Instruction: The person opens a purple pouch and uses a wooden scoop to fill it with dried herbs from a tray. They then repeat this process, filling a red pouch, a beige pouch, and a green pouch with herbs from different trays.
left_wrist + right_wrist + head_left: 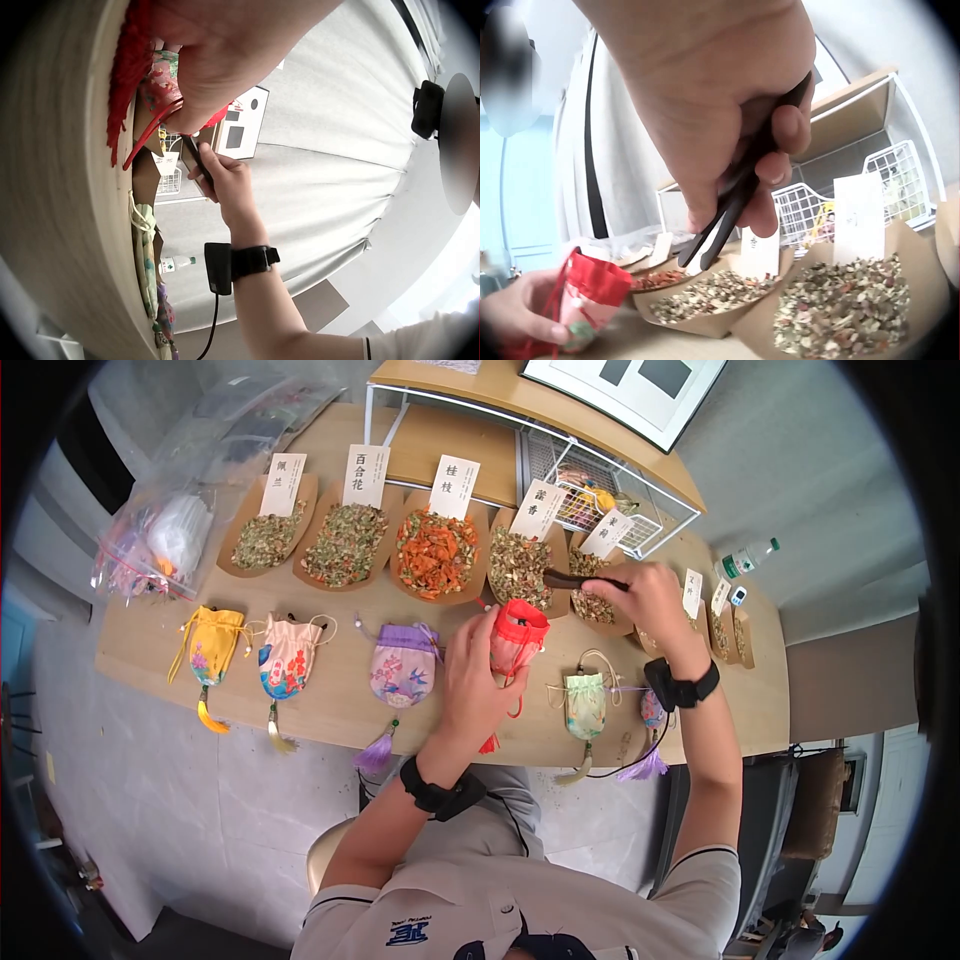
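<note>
My left hand [472,690] grips a red drawstring pouch [517,638], its mouth open and facing up, a red tassel hanging below. In my right hand [650,605] are dark tongs [572,579], also seen in the right wrist view as two tapering arms [721,238] with their tips apart and nothing visible between them. The tips reach over the edge of a brown paper tray [497,565] of chopped dried herbs [520,560], just beyond the pouch. Another herb-filled tray [612,622] lies beneath the right hand.
Further trays, one with orange pieces [437,552], line the table with upright label cards [453,486]. Yellow [213,645], pink [290,655], purple [403,665] and green [585,705] pouches lie along the front. Behind stand a white wire rack [640,525] and a bottle [748,559].
</note>
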### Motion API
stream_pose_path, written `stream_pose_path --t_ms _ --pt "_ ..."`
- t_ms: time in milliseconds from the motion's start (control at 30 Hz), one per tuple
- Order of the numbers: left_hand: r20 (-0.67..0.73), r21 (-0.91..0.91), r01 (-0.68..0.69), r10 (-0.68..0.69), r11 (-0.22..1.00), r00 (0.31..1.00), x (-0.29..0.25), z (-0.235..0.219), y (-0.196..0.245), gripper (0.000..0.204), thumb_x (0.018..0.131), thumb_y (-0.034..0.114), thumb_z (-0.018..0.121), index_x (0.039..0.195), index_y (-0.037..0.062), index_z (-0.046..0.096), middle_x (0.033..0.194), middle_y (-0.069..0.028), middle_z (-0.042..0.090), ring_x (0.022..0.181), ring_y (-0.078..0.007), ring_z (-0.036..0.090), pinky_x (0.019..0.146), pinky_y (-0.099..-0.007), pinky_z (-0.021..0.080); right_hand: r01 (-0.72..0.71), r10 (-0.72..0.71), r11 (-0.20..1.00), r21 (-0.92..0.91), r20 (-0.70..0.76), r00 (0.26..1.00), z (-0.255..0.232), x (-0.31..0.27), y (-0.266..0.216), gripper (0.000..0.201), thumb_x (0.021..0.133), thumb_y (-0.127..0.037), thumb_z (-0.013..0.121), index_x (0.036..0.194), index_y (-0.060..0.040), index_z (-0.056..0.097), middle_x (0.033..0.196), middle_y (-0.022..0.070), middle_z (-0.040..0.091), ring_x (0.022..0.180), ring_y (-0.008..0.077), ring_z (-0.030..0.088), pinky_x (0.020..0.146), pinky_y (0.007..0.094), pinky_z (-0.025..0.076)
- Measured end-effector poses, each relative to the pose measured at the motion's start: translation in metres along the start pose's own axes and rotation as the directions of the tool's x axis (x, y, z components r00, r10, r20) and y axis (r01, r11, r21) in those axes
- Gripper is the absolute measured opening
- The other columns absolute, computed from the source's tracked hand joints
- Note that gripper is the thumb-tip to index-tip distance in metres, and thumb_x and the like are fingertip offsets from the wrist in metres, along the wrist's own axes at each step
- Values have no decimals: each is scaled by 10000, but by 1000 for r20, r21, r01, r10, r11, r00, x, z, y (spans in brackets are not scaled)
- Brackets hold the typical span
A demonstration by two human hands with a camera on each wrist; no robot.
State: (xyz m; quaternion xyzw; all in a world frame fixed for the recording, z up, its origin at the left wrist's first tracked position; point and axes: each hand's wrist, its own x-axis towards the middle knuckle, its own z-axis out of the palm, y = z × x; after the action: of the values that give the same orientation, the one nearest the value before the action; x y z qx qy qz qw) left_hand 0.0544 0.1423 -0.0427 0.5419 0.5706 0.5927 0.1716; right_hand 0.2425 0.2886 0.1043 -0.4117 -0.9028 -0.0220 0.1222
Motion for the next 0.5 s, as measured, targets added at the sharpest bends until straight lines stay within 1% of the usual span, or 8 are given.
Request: stream_pose_path --t_ms 67,133,167,233,267,367,467,500 --pt "10 -6 8 -8 1000 1000 0 0 1 861 701 64 858 1467 71 465 1334 -165 536 1217 -367 554 987 -451 498 -26 27 996 -88 13 1000 10 9 12 353 873 -465 753 866 -118 816 712 145 692 647 356 662 577 427 519" --pt "26 -17 16 -16 1000 1000 1 -2 2 852 718 75 850 1472 55 455 1338 -186 524 1233 -390 540 1037 -472 465 -26 28 995 -94 21 999 23 19 25 345 883 -469 743 880 -132 820 711 140 695 663 354 671 596 429 528" --pt "23 -6 14 -14 1000 1000 1 -2 2 860 709 72 856 1471 64 459 1339 -177 528 1226 -380 546 1013 -463 482 -25 28 995 -95 26 999 28 24 29 342 888 -470 737 888 -139 822 711 138 697 671 353 676 605 430 533" --pt "16 20 10 -11 1000 1000 1 -2 2 875 692 66 867 1469 81 467 1340 -157 537 1212 -361 559 966 -445 515 -13 18 998 -60 92 996 36 34 33 340 902 -451 736 890 -122 818 687 128 691 646 344 670 601 419 522" --pt "17 18 9 -9 1000 1000 1 -3 2 877 692 69 868 1470 81 465 1342 -160 535 1214 -363 558 969 -448 514 -6 12 999 -42 125 992 39 37 34 339 908 -441 736 891 -113 816 675 123 688 634 340 667 599 413 516" --pt "17 13 7 -8 1000 1000 1 -2 1 880 692 74 869 1472 80 462 1347 -168 530 1222 -370 554 979 -455 509 58 -56 998 -17 120 991 45 38 28 351 908 -456 735 893 -115 813 644 104 676 617 330 658 598 399 512" --pt "20 15 7 -7 1000 1000 1 -2 1 879 694 74 867 1473 80 460 1350 -172 528 1223 -375 554 988 -461 503 2 -16 998 57 246 969 37 41 14 364 905 -470 737 913 -113 813 634 105 666 606 327 649 592 391 505" --pt "22 13 8 -8 1000 1000 1 -2 1 878 694 73 866 1473 79 460 1350 -172 529 1222 -377 554 990 -463 501 -7 -5 999 49 241 971 37 41 11 361 900 -483 735 915 -131 817 649 111 672 618 328 656 600 399 515"
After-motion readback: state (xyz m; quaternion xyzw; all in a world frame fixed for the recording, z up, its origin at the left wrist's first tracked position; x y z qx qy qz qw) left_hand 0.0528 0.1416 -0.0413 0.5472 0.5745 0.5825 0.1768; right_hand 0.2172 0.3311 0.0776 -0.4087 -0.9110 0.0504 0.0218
